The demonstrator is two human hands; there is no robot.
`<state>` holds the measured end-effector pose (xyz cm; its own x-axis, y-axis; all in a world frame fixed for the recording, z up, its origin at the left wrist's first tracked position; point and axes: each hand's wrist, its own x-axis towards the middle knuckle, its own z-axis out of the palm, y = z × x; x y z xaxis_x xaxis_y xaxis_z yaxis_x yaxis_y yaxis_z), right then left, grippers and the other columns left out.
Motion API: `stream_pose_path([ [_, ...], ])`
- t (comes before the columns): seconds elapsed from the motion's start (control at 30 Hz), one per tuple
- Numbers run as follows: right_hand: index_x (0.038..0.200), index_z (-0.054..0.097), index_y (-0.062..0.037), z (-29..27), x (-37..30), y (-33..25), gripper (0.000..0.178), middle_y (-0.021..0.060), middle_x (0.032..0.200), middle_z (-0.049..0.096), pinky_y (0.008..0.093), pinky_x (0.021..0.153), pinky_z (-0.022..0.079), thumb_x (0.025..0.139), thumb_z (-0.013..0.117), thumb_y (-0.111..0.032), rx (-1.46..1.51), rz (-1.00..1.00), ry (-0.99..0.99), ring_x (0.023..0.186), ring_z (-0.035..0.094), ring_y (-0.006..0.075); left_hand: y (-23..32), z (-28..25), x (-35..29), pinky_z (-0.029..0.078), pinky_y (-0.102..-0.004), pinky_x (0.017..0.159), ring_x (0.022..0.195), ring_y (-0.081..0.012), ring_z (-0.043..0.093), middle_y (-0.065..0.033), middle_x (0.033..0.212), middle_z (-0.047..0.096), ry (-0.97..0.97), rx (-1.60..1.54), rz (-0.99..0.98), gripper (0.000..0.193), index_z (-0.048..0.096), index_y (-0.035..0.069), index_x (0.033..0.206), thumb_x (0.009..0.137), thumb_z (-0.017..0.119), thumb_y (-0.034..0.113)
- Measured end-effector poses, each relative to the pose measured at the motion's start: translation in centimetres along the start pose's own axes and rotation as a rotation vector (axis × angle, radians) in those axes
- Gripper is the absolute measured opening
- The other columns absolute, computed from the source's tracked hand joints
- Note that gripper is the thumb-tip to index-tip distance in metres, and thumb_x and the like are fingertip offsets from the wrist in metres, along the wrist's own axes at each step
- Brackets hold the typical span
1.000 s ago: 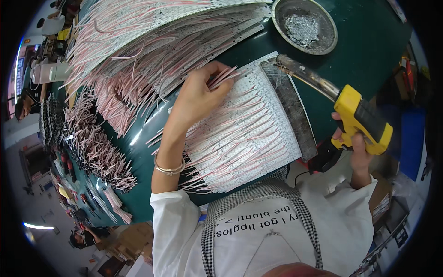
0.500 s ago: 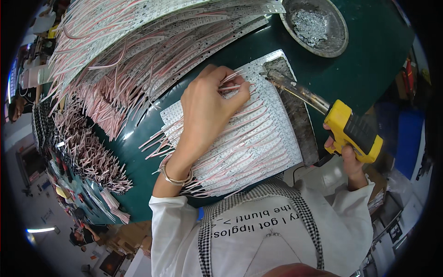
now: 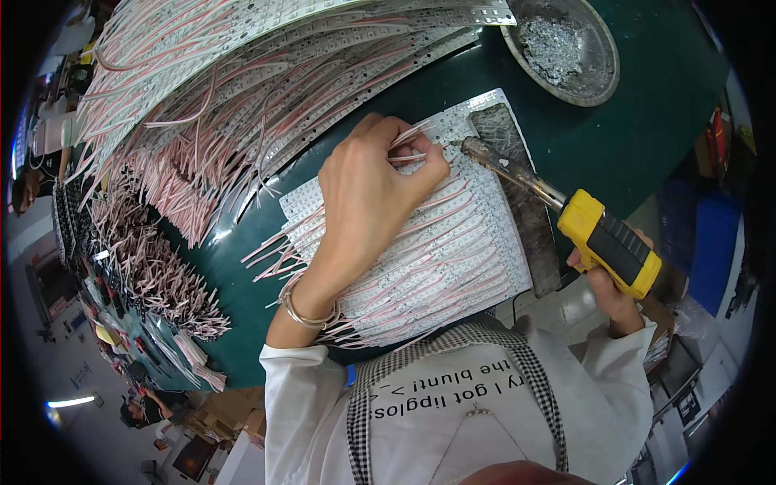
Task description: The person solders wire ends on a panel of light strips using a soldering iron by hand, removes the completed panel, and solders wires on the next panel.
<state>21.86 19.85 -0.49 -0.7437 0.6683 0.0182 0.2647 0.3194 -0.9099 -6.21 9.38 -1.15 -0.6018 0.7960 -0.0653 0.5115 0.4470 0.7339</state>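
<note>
A white circuit-board panel [image 3: 503,234] lies on the table in front of me, with rows of thin pink and white wires across it. My left hand [image 3: 356,190] rests over the panel, its thumb and fingers pinched on thin wires [image 3: 412,134] near the far edge. In my right hand [image 3: 612,297] is a yellow and black soldering gun [image 3: 608,242], gripped by its handle. The gun's metal barrel [image 3: 521,175] points left, and its tip is at the panel's surface close to my left fingertips. Exact contact there is too small to tell.
A dark metal bar [image 3: 524,222] lies along the panel's right side. At the far right stands a round metal bowl [image 3: 612,77] with silvery scraps. Stacked wired panels [image 3: 299,81] fill the far left, and bundles of cut wires [image 3: 153,263] lie at the table's left edge [image 3: 246,323].
The soldering gun has shifted left and slightly down, its tip moving from the dark bar's end to beside my left fingertips. My left hand has barely moved and keeps its pinch.
</note>
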Motion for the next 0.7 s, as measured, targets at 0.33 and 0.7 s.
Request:
stream_pose_path([
  [0.33,0.105,0.064,0.0066,-0.3,-0.3,-0.4,0.058,0.0120,0.084,0.070,0.0266,0.060,0.053,0.077,0.077,-0.042,-0.030,0.008,-0.016,0.069,0.070,0.0216,-0.1,0.0,0.0,0.049,-0.0325,0.059,0.064,-0.0220,0.066,-0.0091,0.077,0.066,-0.003,0.007,-0.003,0.018,0.068,0.001,0.074,0.072,0.071,0.019],
  [0.7,0.107,0.063,0.0075,-0.3,-0.6,-0.4,0.060,0.0112,0.083,0.070,0.0274,0.060,0.053,0.078,0.076,-0.044,-0.005,0.021,-0.006,0.068,0.070,0.0206,-0.6,-0.1,0.0,0.051,-0.0279,0.063,0.074,-0.0194,0.071,-0.0074,0.083,0.068,-0.065,-0.185,0.042,0.013,0.069,0.003,0.082,0.074,0.072,0.014],
])
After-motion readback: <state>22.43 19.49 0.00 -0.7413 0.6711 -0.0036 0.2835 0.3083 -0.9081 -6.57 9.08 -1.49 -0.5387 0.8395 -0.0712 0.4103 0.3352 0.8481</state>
